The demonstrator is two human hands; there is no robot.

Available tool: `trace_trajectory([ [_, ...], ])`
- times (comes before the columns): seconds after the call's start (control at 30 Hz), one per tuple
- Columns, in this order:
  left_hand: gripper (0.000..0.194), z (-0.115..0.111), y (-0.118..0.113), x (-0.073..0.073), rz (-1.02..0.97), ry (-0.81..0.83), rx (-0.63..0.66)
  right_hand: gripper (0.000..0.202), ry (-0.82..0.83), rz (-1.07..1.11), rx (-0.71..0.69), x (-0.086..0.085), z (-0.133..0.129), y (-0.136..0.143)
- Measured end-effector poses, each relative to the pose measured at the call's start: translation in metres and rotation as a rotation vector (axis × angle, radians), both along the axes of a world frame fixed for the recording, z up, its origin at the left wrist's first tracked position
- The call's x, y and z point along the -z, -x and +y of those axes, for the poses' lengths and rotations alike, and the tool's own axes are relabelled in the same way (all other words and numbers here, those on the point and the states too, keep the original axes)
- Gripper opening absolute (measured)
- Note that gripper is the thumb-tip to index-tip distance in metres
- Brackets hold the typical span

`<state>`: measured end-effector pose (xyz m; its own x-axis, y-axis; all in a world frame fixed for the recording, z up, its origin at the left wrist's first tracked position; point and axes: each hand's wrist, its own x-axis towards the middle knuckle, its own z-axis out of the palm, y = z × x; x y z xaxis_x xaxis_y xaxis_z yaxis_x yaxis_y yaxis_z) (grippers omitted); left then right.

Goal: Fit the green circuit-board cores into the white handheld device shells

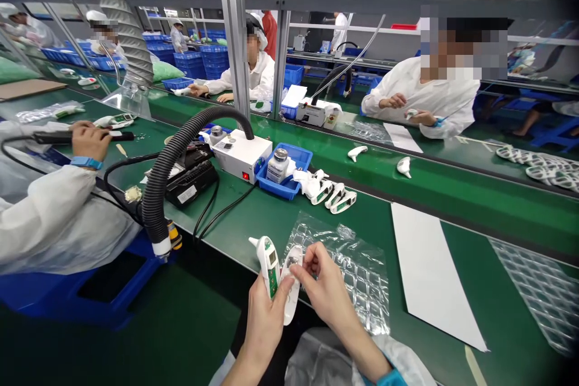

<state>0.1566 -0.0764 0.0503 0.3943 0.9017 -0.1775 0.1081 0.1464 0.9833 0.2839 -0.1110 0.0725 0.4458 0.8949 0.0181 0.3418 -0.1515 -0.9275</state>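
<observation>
My left hand [266,316] is closed around the white body of an ear thermometer [272,262]. Its probe tip points up and left, and a small display and green circuit board show on its face. Beside it stands a white shell half [291,307], inner side toward me, with my left thumb against its edge. Near the upper part of that shell, my right hand [329,286] is closed, its thumb pressing on the inside and its fingers curled at the far edge. Whether a small part or wire sits under the right fingertips is hidden.
Bubble-like clear plastic sheeting [362,271] lies behind my hands, with a white board [434,271] to its right. Several thermometers [342,202] lie near a blue tray [289,157] with a metal-topped bottle. A black hose [156,193] arches at left, beside a co-worker's sleeve [54,205].
</observation>
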Motion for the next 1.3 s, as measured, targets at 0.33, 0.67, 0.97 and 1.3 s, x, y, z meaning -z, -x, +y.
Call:
trace_trajectory([
  [0.33,0.041,0.006,0.027,0.000,-0.055,0.069,-0.135,0.034,-0.029,0.545,-0.112,0.017,0.009,0.044],
  [0.67,0.052,0.010,0.068,0.015,-0.159,0.155,-0.425,0.045,0.086,0.706,-0.120,0.032,0.022,0.093],
  [0.97,0.042,0.052,0.165,0.061,-0.396,0.247,-0.690,0.057,0.254,0.905,-0.300,0.068,0.113,0.190],
  [1.3,0.047,0.075,0.162,0.054,-0.544,0.372,-0.737,0.059,0.260,0.948,-0.312,0.071,0.121,0.199],
])
